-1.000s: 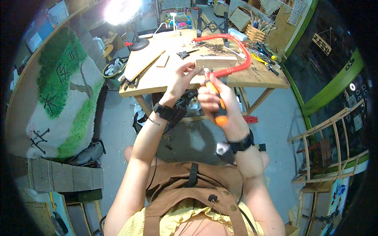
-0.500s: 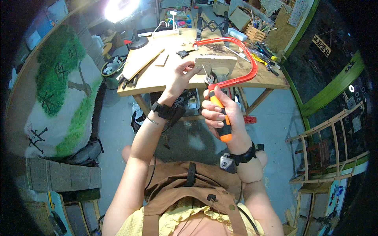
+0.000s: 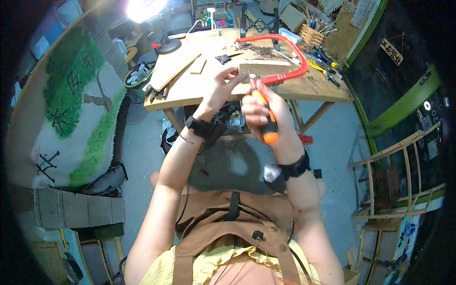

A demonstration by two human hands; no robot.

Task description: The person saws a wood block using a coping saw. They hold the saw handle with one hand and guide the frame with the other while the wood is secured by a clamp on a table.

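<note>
My right hand point(image 3: 266, 111) is wrapped round the orange-and-black handle of a coping saw point(image 3: 303, 54). Its red bowed frame arches away over the table and to the right. Near the handle end, the saw meets the near side of a pale wooden board point(image 3: 263, 69) standing on edge at the table's front; the thin blade is hard to make out. My left hand point(image 3: 222, 90) is at the board's left end, thumb and fingers closed on it, with part of the grip hidden.
The wooden table point(image 3: 190, 92) carries a small wood offcut point(image 3: 198, 66), a long plank point(image 3: 178, 72), a black clamp-like tool point(image 3: 223, 59) and several hand tools at right. A lit lamp point(image 3: 148, 8) stands at back left. A wooden rack point(image 3: 401, 173) is at right.
My right hand and the saw have moved forward, away from me, and the handle now sits closer to the board. My left hand stays at the board's left end.
</note>
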